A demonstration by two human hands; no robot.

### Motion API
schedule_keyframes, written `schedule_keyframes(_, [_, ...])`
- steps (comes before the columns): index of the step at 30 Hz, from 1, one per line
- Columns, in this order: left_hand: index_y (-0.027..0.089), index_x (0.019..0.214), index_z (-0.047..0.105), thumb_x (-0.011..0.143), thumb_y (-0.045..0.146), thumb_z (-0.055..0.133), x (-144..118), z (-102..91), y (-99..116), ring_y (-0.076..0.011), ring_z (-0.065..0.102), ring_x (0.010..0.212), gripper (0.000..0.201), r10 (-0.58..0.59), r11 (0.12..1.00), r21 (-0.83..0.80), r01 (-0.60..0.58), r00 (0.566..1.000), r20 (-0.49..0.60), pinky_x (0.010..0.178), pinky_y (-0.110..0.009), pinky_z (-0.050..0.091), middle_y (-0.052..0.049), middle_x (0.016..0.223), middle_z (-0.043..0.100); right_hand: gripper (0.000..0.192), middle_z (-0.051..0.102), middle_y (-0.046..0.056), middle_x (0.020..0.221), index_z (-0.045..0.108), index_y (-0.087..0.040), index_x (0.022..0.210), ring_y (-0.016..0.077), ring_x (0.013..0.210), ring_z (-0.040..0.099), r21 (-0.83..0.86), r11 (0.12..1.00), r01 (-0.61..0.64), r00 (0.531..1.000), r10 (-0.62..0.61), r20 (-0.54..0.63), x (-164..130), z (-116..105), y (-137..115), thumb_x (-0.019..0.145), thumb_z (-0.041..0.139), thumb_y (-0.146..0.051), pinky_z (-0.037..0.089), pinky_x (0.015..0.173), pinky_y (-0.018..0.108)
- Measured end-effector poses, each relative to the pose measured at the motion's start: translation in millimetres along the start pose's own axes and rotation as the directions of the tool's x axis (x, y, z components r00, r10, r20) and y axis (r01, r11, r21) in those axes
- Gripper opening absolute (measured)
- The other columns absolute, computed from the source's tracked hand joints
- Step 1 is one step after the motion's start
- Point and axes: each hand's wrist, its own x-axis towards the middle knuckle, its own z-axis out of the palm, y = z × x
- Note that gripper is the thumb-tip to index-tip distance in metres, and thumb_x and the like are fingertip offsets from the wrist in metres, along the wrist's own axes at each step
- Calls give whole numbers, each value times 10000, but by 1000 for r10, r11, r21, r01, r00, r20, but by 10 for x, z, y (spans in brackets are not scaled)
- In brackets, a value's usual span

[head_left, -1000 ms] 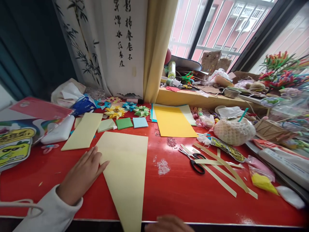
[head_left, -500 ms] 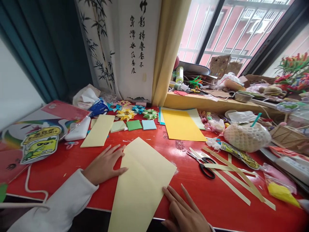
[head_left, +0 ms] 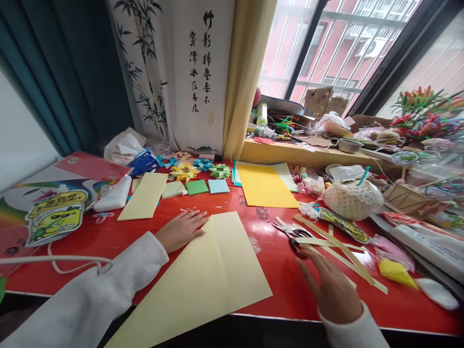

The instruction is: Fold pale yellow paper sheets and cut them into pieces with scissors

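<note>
Red tabletop [head_left: 108,237] spreads across the scene beneath a white hanging [head_left: 181,123] with painted bamboo and brush writing, while a barred window [head_left: 326,58] stands toward one o'clock of the view. One large pale yellow sheet [head_left: 217,278] lies slantwise on the table, its lower end reaching past the near edge; its middle sits at about five o'clock from the left hand [head_left: 183,231] and at nine o'clock from the right hand [head_left: 333,287], well apart from the latter. Palm down, the left hand has its fingers extended and a little spread, and its thumb touches the sheet's upper left margin. The right hand is unclosed, thumb parted from loosely bent fingers, its tips at the black handles of one pair of scissors [head_left: 290,235] toward half past ten from it; whether they touch, I cannot tell. Several cut paper strips [head_left: 321,241] cross one another at twelve o'clock from that hand, overlapping too much for a sure count. Counted from the left hand, three small stacks of squares stand between twelve and one o'clock: one pale green [head_left: 173,189], one green [head_left: 197,187], one light blue [head_left: 219,186]. Behind them sit one yellow folded star [head_left: 184,171] and one green folded star [head_left: 221,170]. One narrow pale yellow rectangle [head_left: 143,197] lies toward half past ten, and one bright yellow sheet [head_left: 270,186] tops a pile at two o'clock.
</note>
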Motion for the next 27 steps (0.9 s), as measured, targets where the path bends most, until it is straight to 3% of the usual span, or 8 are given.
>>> schedule_keyframes(4, [135, 1100, 486, 822, 496, 257, -26, -122, 208, -253, 431, 1082, 510, -161, 986, 34, 162, 987, -27, 888, -393, 339, -127, 1136, 502, 382, 591, 109, 1034, 484, -124, 1087, 211, 899, 583, -126, 992, -30, 992, 46, 120, -35, 256, 531, 813, 396, -374, 488, 756, 324])
schedule_keyframes(7, [114, 958, 526, 780, 557, 282, -227, -238, 381, -278, 520, 914, 536, -326, 945, 34, 326, 945, -2, 729, -389, 415, -137, 945, 548, 408, 607, 91, 999, 471, -140, 1120, 200, 828, 603, -104, 994, -21, 965, 48, 256, -22, 357, 706, 807, 393, -389, 506, 682, 313])
schedule_keyframes(9, [125, 986, 496, 744, 587, 323, -353, -290, 475, -283, 529, 877, 549, -381, 923, -24, 384, 920, 88, 675, -384, 423, -128, 939, 546, 375, 604, 80, 995, 494, -168, 1102, 207, 868, 587, -75, 997, -6, 953, 29, 303, 17, 394, 754, 802, 401, -373, 493, 712, 323])
schedule_keyframes(13, [150, 1110, 394, 700, 513, 451, -418, -329, 581, -271, 491, 962, 550, -385, 879, -204, 431, 894, 229, 733, -370, 399, -115, 1027, 521, 310, 580, 108, 996, 558, -167, 1003, 240, 929, 548, -96, 995, -38, 946, 67, 318, 153, 457, 800, 763, 458, -335, 447, 800, 365])
schedule_keyframes(17, [185, 878, 450, 666, 453, 489, -336, -330, 602, -221, 526, 763, 344, -384, 839, -273, 471, 868, 316, 618, -323, 395, -38, 824, 536, 264, 578, 102, 897, 587, -164, 934, 216, 799, 576, -74, 995, -63, 904, 89, 419, 286, 484, 812, 738, 487, -309, 468, 730, 335])
schedule_keyframes(19, [192, 746, 433, 674, 424, 473, -307, -322, 590, -198, 513, 714, 246, -360, 844, -297, 446, 883, 302, 598, -305, 381, -18, 782, 516, 291, 558, 119, 902, 575, -145, 956, 224, 796, 566, -110, 990, -92, 913, 128, 388, 324, 474, 796, 725, 505, -308, 457, 731, 345])
schedule_keyframes(22, [199, 722, 429, 738, 384, 382, -278, -312, 536, -175, 506, 682, 192, -337, 808, -412, 421, 904, 262, 591, -285, 372, -4, 755, 519, 364, 532, 122, 947, 538, -150, 1011, 239, 835, 544, -147, 979, -144, 930, 185, 318, 338, 447, 770, 708, 532, -352, 438, 738, 358])
schedule_keyframes(27, [211, 815, 481, 767, 422, 360, -135, -344, 370, -173, 526, 728, 248, -348, 694, -617, 371, 923, 163, 604, -257, 377, 2, 785, 569, 191, 559, 56, 862, 593, -215, 828, 204, 764, 564, -32, 981, -189, 872, 182, 454, 335, 427, 825, 736, 492, -350, 439, 612, 309])
